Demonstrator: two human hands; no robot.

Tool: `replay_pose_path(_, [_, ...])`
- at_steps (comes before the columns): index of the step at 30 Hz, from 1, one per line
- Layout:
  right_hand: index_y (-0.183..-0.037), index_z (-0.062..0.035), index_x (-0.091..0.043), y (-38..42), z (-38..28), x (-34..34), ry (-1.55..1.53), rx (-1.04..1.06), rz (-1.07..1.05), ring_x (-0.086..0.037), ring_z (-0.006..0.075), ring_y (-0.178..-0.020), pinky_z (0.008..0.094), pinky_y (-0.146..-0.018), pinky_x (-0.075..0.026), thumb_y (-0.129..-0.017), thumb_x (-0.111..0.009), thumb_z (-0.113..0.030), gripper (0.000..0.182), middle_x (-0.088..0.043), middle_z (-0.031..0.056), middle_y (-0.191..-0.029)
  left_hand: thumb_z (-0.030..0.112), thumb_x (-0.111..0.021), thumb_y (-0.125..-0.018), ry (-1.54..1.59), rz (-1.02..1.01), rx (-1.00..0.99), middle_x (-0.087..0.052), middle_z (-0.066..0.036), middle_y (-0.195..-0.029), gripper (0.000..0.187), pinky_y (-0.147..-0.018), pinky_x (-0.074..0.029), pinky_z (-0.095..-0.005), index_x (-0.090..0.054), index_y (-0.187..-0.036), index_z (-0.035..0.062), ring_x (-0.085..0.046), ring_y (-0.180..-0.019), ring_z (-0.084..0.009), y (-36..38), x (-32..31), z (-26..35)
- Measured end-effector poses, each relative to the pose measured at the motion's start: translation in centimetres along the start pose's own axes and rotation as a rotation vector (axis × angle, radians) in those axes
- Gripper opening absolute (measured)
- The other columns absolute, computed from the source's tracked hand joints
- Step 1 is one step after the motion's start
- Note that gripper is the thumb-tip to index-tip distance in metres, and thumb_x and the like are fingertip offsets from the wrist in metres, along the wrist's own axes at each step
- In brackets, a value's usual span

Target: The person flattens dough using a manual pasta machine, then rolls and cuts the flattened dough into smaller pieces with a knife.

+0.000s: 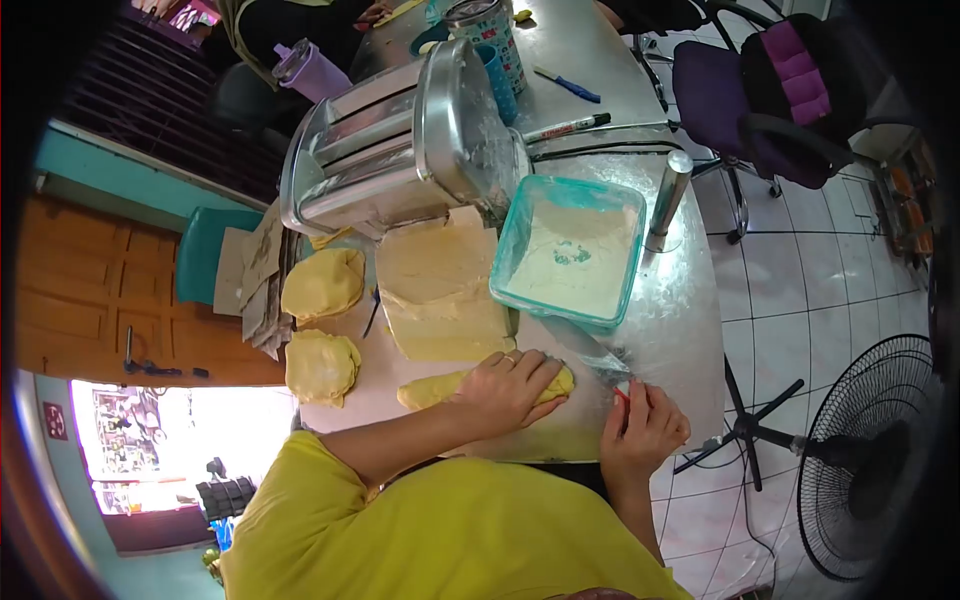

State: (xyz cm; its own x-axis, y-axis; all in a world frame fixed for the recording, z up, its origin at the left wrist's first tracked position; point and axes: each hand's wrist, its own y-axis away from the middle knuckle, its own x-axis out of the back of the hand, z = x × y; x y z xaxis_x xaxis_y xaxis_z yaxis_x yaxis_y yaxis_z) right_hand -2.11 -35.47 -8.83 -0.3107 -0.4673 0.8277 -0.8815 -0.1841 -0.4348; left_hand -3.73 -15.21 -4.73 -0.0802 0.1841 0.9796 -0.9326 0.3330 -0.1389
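My left hand (508, 392) lies over a long roll of yellow dough (430, 391) near the table's front edge, its fingers pressed together on the dough. To its right, my right hand (643, 428) is closed round the handle of a knife (590, 352), whose wide blade points up and left, beside the dough's right end. Just beyond the blade sits a teal container (632, 262) of white flour. Two folded dough pieces, one (323, 283) behind the other (322, 367), rest on the left. A flat pale sheet (440, 290) lies in front of a metal pasta machine (400, 150).
Behind the machine stand a purple tumbler (310, 70), a patterned tumbler (492, 40) and a blue cup (497, 85). A marker (567, 127) and a blue-handled tool (568, 85) lie farther back. A metal post (670, 195) rises at right; a fan (870, 460) stands beyond the table.
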Motion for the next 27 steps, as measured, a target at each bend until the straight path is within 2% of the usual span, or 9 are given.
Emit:
replay_pose_path(5, [-0.113,-0.0102,-0.061,-0.1,0.3,0.7,-0.052,0.080,-0.091,-0.051,0.0249,-0.095,0.0435,-0.085,-0.031,-0.077,-0.062,-0.011,0.036,-0.056,0.0068,-0.104,0.038,-0.066,-0.080,-0.026,0.024,0.017,-0.057,-0.009,-0.088,0.042,-0.061,-0.050,-0.0321,-0.056,-0.105,0.0051,-0.060,-0.069,-0.0235,-0.2,-0.1,0.3])
replay_pose_path(12, [-0.114,-0.0114,-0.061,0.1,0.6,0.8,-0.082,0.116,-0.119,-0.050,0.0263,-0.098,0.0445,-0.086,-0.030,-0.074,-0.062,-0.010,0.040,-0.054,0.0077,-0.105,0.040,-0.060,-0.085,-0.051,0.047,0.053,-0.057,-0.009,-0.086,0.041,-0.062,-0.050,-0.0314,-0.058,-0.106,0.0050,-0.061,-0.068,-0.0234,0.0,-0.3,0.6])
replay_pose_path(15, [-0.111,-0.0112,-0.062,0.1,0.4,0.8,-0.047,0.140,-0.096,-0.049,0.0256,-0.095,0.0432,-0.086,-0.029,-0.076,-0.062,-0.012,0.036,-0.054,0.0064,-0.102,0.040,-0.059,-0.085,-0.052,0.049,0.051,-0.056,-0.009,-0.084,0.042,-0.061,-0.050,-0.0314,-0.058,-0.107,0.0043,-0.060,-0.066,-0.0241,0.2,-0.5,0.6])
replay_pose_path(20, [-0.110,-0.0139,-0.063,0.1,0.1,0.8,-0.044,0.109,-0.088,-0.049,0.0256,-0.095,0.0427,-0.084,-0.030,-0.075,-0.062,-0.013,0.035,-0.054,0.0069,-0.099,0.040,-0.059,-0.085,-0.070,0.046,0.050,-0.056,-0.010,-0.087,0.038,-0.061,-0.051,-0.0335,-0.057,-0.108,0.0100,-0.062,-0.070,-0.0248,0.3,-0.1,0.9])
replay_pose_path(23, [-0.107,-0.0138,-0.065,0.3,-0.1,0.2,-0.006,0.113,0.000,-0.050,0.0249,-0.093,0.0416,-0.084,-0.031,-0.078,-0.061,-0.014,0.029,-0.055,0.0067,-0.096,0.039,-0.058,-0.086,-0.038,0.071,0.021,-0.056,-0.010,-0.086,0.035,-0.060,-0.050,-0.0341,-0.057,-0.107,0.0115,-0.062,-0.070,-0.0253,0.6,-0.3,0.6])
replay_pose_path(26, [-0.104,-0.0140,-0.066,0.3,-0.4,0.0,-0.001,0.083,0.020,-0.051,0.0248,-0.093,0.0411,-0.084,-0.031,-0.079,-0.061,-0.015,0.025,-0.055,0.0065,-0.094,0.035,-0.057,-0.086,-0.001,0.160,-0.019,-0.058,-0.012,-0.082,0.034,-0.059,-0.051,-0.0343,-0.057,-0.108,0.0089,-0.063,-0.070,-0.0257,1.0,-0.9,0.2])
replay_pose_path(27, [-0.104,-0.0139,-0.066,0.4,-0.5,-0.1,0.008,0.079,0.032,-0.051,0.0255,-0.093,0.0414,-0.084,-0.032,-0.081,-0.061,-0.016,0.024,-0.055,0.0070,-0.094,0.034,-0.057,-0.087,0.024,0.132,-0.004,-0.059,-0.013,-0.085,0.034,-0.061,-0.051,-0.0363,-0.056,-0.110,0.0091,-0.064,-0.074,-0.0264,1.1,-1.0,0.1])
